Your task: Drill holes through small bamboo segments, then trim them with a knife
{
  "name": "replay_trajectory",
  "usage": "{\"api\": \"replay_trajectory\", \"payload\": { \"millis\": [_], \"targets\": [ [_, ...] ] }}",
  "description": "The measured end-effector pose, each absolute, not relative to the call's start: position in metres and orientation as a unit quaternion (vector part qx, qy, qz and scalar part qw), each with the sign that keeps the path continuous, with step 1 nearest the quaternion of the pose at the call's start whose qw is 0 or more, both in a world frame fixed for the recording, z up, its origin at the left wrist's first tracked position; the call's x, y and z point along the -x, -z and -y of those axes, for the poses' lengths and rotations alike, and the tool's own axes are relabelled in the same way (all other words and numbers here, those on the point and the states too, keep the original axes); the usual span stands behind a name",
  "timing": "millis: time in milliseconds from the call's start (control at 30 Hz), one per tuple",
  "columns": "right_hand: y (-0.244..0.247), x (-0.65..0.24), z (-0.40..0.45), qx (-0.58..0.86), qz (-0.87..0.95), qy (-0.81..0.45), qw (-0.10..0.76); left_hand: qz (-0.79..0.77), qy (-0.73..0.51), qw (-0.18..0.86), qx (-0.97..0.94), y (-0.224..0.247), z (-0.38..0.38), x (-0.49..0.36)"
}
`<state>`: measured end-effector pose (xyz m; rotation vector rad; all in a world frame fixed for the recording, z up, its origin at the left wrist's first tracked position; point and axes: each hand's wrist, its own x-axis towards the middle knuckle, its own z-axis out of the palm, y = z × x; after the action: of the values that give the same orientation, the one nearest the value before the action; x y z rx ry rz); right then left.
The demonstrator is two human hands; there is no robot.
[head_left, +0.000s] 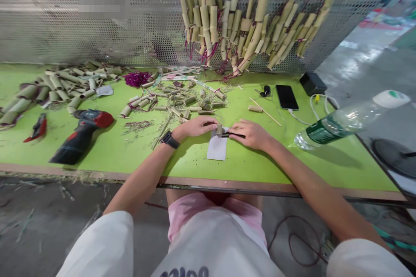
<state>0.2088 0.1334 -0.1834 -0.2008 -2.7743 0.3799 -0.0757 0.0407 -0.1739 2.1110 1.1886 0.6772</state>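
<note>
My left hand (pixel 202 126), with a dark watch on its wrist, pinches a short bamboo piece (pixel 219 129) over a small white paper (pixel 216 147) on the green table. Across from it, my right hand (pixel 248 133) is closed around a thin dark tool (pixel 234 134), possibly tweezers. The tool's tip reaches the bamboo piece. Small dark specks lie around the paper. Just beyond my hands are loose bamboo pieces (pixel 189 100) and shavings.
A cordless drill (pixel 82 134) and red pruners (pixel 39 127) lie left. At right are a phone (pixel 287 97), a plastic bottle (pixel 338 125) and a black box (pixel 312 83). Strung bamboo (pixel 256 39) hangs on the perforated metal panel (pixel 130 30) behind.
</note>
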Motion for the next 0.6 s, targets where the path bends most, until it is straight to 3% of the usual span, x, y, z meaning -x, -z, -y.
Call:
{"api": "replay_trajectory", "payload": {
  "millis": [233, 600],
  "targets": [
    [0.1836, -0.2092, -0.1349, 0.166, 0.925, -0.207, 0.272, -0.465, -0.242, 0.300, -0.797, 0.1708, -0.0391, 0.0721],
    [0.1889, -0.2038, -0.1401, 0.143, 0.947, -0.164, 0.236, -0.463, -0.256, 0.304, -0.792, 0.1747, -0.0405, 0.0731]
  ]
}}
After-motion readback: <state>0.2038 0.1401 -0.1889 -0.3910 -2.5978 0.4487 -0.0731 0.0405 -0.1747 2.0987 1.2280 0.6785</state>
